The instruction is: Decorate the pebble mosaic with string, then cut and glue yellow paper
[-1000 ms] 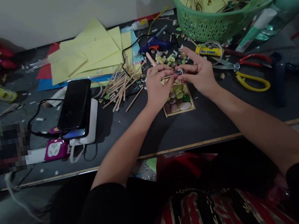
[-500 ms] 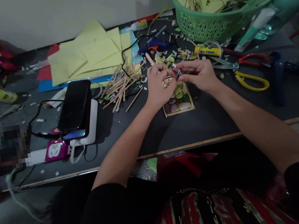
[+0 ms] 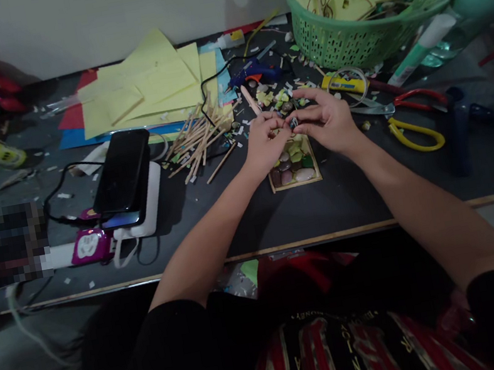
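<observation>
My left hand [image 3: 265,138] and my right hand [image 3: 325,117] meet fingertip to fingertip above a small framed panel. Pinched between their fingertips is a tiny dark and whitish piece [image 3: 293,122], too small to name. Beneath them lies the panel [image 3: 297,186], with a thin wooden border and smooth pebbles [image 3: 305,173] and yellow-green bits inside. My hands hide its upper part. A pale pink stick-like thing [image 3: 251,100] pokes out beyond my left hand; its lower end is hidden.
Thin wooden sticks [image 3: 201,139] and yellow sheets [image 3: 154,93] lie left of my hands. A blue glue gun [image 3: 256,73] rests behind. Rightward are a green basket [image 3: 336,41], yellow-handled scissors [image 3: 418,139] and red-handled pliers [image 3: 418,100]. Phones [image 3: 123,172] lie at left.
My left fingers have drawn in closer together, and my right hand has tilted, its index finger lifted and spread. The small piece stays between the fingertips; the panel has not moved.
</observation>
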### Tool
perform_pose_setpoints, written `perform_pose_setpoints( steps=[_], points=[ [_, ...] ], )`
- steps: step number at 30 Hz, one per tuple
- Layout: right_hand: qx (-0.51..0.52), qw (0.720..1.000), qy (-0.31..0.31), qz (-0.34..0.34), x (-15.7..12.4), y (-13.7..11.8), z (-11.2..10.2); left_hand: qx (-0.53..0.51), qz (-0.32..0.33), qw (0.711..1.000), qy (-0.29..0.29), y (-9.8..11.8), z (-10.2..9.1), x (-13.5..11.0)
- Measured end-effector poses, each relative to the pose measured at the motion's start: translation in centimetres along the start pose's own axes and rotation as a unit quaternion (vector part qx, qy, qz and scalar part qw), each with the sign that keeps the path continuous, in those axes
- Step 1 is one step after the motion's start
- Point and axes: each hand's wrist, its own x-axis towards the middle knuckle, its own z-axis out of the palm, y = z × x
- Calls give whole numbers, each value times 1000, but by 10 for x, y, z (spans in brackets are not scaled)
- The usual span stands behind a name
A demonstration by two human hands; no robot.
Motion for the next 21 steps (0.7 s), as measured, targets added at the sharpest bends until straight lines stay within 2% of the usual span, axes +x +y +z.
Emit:
perform_pose_setpoints(
  steps=[4, 10, 21],
  points=[
    [-37, 999, 11, -16, -1, 0, -1, -56, -17, 998, 2, -1, 1, 0],
    [-105, 991, 41, -70, -5, -8, 1, -66, 3, 998, -14, 6, -4, 2],
    [-207, 972, 46, -99, -5, -2, -2, -164, -19, 986, -13, 8, -6, 2]
  ],
)
